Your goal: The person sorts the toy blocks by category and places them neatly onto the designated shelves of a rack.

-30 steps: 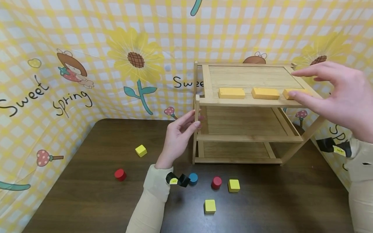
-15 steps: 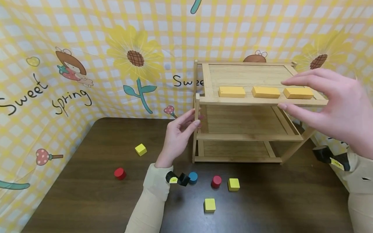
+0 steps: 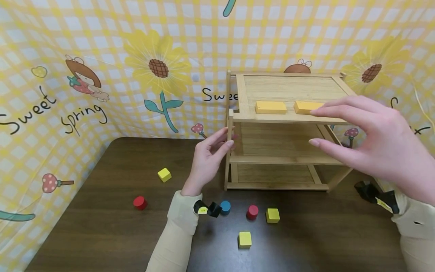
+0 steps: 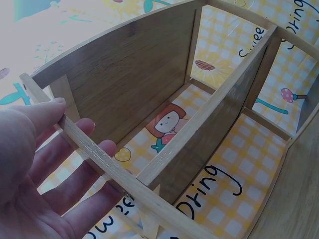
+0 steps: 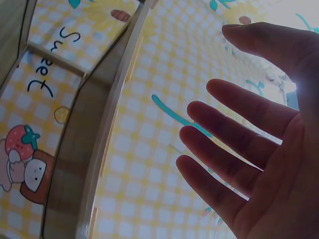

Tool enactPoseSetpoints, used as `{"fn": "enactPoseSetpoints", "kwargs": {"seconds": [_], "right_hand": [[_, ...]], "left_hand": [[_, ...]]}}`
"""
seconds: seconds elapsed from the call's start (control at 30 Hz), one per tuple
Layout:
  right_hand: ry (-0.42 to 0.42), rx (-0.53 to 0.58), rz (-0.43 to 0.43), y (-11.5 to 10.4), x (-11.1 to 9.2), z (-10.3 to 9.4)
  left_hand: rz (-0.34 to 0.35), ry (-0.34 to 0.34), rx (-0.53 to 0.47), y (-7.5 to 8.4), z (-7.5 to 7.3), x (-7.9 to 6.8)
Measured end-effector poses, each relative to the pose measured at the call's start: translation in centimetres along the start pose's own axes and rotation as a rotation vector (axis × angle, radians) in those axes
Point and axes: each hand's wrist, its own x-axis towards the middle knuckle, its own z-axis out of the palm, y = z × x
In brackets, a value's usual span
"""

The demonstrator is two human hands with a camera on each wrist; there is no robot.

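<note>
A three-tier wooden shelf (image 3: 289, 87) stands on the dark table (image 3: 112, 241). On its top board, near the front edge, lie a yellow rectangular block (image 3: 270, 107) and a second yellow block (image 3: 303, 107), partly covered by my right fingers in the head view. A third is hidden behind that hand. My left hand (image 3: 208, 160) grips the shelf's front left post (image 4: 107, 162), thumb on one side and fingers on the other. Before the shelf's right side, my right hand (image 3: 377, 138) hovers with thumb and fingers spread; nothing is in it in the right wrist view.
In front of the shelf lie a blue cylinder (image 3: 225, 207), a red cylinder (image 3: 252, 212), a yellow cube (image 3: 273, 215) and another yellow cube (image 3: 244, 240). Farther left are a yellow cube (image 3: 164, 175) and a red cylinder (image 3: 140, 203). A checked cloth (image 3: 193, 49) hangs behind.
My right hand has moved away from the rightmost yellow block, leftward and down, and now hides it in the head view. The left hand stays on the post.
</note>
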Motion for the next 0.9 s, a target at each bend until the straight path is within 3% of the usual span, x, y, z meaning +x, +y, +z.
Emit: {"fn": "enactPoseSetpoints", "kwargs": {"seconds": [0.5, 0.9], "right_hand": [[0.020, 0.101, -0.083, -1.3, -1.1, 1.9], [0.016, 0.173, 0.000, -1.0, -3.3, 3.8]], "left_hand": [[0.012, -0.004, 0.015, 0.0, 0.0, -0.1], [0.008, -0.004, 0.012, 0.2, 0.0, 0.0]]}}
